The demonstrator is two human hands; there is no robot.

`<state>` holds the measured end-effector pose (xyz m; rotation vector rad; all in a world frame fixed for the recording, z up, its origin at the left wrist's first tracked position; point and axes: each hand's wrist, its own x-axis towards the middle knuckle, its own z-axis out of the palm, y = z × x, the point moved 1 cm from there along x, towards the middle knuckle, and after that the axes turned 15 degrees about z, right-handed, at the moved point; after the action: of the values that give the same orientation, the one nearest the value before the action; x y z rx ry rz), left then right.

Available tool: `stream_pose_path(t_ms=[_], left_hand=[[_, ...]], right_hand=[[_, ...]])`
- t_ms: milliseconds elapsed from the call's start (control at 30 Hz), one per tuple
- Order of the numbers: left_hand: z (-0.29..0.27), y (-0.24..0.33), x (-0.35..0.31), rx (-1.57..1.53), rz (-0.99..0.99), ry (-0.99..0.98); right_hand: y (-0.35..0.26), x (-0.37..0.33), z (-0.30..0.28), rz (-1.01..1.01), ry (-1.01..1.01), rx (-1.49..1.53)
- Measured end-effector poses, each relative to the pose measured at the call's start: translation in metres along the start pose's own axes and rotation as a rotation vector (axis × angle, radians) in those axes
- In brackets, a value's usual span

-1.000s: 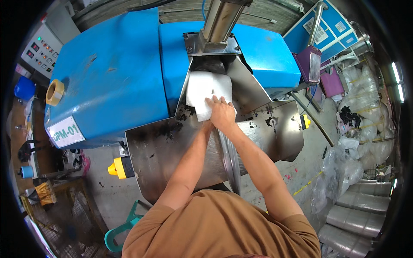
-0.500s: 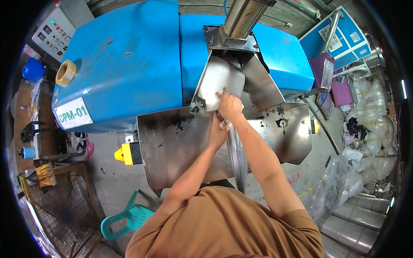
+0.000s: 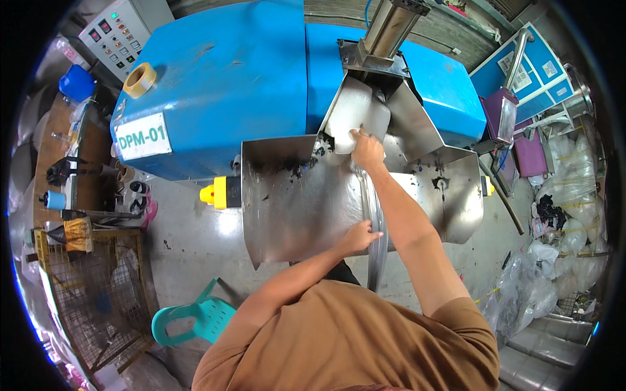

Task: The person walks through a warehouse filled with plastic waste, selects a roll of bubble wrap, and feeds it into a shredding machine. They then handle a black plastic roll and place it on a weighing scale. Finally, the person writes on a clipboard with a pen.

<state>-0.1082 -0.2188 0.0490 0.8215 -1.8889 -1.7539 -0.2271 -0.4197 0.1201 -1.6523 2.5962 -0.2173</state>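
Two white, translucent rolls of wrapped plastic film (image 3: pixel 347 116) lie side by side in the metal chute (image 3: pixel 413 124). My right hand (image 3: pixel 369 151) is closed at their near end, with its fingertips against the white plastic. A long, bunched strip of clear plastic film (image 3: pixel 373 205) runs from beneath that hand down over the metal tray (image 3: pixel 303 208) and past its near edge. Lower on this strip, my left hand (image 3: pixel 360 237) is closed around it with the thumb uppermost. What my right palm covers is hidden.
The blue machine (image 3: pixel 222 85) fills the far side, with a tape roll (image 3: pixel 139 81) on top. Yellow-and-black knobs (image 3: pixel 218 193) stick out beside the tray. A green plastic chair (image 3: pixel 195 319) stands at near left. Clear plastic bags (image 3: pixel 521 280) are heaped at right.
My left hand has dropped from beside the right hand to lower on the clear strip. The right hand stays at the rolls' near end. The whole view has shifted slightly.
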Motion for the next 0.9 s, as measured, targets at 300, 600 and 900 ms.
stream_pose_path(t_ms=[300,600,900], left_hand=[[-0.005,0.026,0.012,0.014,-0.078,0.036],[-0.004,0.020,0.012,-0.090,-0.113,0.054],[-0.016,0.030,0.017,0.084,-0.129,-0.100]], right_hand=[[0.047,-0.104,-0.091,0.253,0.116,0.886],[0.036,-0.173,-0.090,0.405,-0.168,1.237],[-0.040,-0.074,-0.024,0.282,0.176,0.639]])
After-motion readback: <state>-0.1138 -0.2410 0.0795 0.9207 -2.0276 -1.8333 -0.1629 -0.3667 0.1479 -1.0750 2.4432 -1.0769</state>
